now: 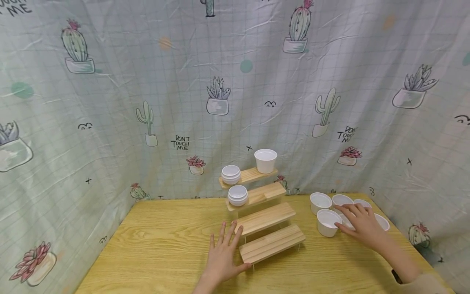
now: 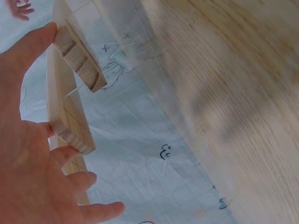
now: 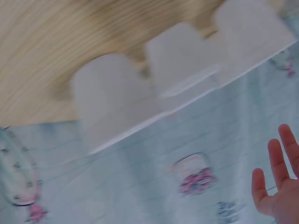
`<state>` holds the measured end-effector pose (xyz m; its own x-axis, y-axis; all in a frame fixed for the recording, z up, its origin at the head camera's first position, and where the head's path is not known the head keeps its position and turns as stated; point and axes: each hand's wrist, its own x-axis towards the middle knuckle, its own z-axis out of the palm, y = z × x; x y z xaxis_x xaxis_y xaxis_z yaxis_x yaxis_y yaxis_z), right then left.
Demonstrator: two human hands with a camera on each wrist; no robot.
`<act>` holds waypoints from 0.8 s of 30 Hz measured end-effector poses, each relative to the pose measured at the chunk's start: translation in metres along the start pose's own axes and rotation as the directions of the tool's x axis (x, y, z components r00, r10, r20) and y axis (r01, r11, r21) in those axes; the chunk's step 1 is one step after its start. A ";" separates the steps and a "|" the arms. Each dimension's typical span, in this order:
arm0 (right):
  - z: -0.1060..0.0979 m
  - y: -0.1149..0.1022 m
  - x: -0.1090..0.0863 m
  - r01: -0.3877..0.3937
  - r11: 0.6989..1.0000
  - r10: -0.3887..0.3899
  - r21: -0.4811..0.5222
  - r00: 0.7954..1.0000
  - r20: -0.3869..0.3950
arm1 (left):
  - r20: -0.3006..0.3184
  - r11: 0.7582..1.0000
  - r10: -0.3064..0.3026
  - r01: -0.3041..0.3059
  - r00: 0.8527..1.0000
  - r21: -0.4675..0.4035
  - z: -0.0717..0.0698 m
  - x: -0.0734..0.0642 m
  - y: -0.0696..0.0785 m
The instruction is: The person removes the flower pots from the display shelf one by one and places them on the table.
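Observation:
My left hand (image 1: pixel 221 256), fingers spread and straight, rests against the left ends of the lower steps of a four-step wooden stand (image 1: pixel 265 217). In the left wrist view, the thumb touches the end of one step (image 2: pixel 80 60) and the fingers lie along the end of another step (image 2: pixel 70 114). My right hand (image 1: pixel 361 226) reaches over a cluster of white plastic cups, fingers extended and thumb beside the front-left cup (image 1: pixel 328 223). The right wrist view shows several cups (image 3: pixel 112 100) upside down in the picture, with the hand's fingers apart from them.
On the top step stand a tall white cup (image 1: pixel 265 161) and a short white bowl-shaped container (image 1: pixel 231 174). A similar container (image 1: pixel 238 195) sits on the second step's left end. A cactus-print curtain (image 1: pixel 176 81) surrounds the wooden table (image 1: pixel 158 245).

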<state>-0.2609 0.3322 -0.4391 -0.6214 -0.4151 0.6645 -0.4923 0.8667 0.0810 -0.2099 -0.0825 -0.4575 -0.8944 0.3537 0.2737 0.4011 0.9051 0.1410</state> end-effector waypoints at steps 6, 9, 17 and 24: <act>0.004 -0.024 0.014 0.088 0.996 -0.087 0.023 0.996 -0.038 | -0.003 1.000 -0.002 0.003 1.000 0.007 0.000 -0.001 0.000; 0.004 -0.035 0.021 0.123 0.992 -0.121 0.030 0.991 -0.058 | -0.002 1.000 -0.002 0.002 1.000 0.001 -0.001 -0.001 0.000; 0.003 -0.058 0.040 0.192 0.980 -0.188 0.050 0.979 -0.075 | 0.008 1.000 -0.007 0.007 1.000 -0.008 -0.002 0.000 0.001; 0.005 -0.077 0.057 0.228 0.968 -0.219 0.105 0.972 -0.087 | 0.000 1.000 -0.001 0.001 1.000 -0.013 -0.003 -0.001 0.001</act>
<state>-0.2616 0.2402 -0.4109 -0.4431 -0.5695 0.6924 -0.6820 0.7154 0.1520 -0.2084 -0.0826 -0.4549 -0.8950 0.3524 0.2736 0.4023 0.9026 0.1533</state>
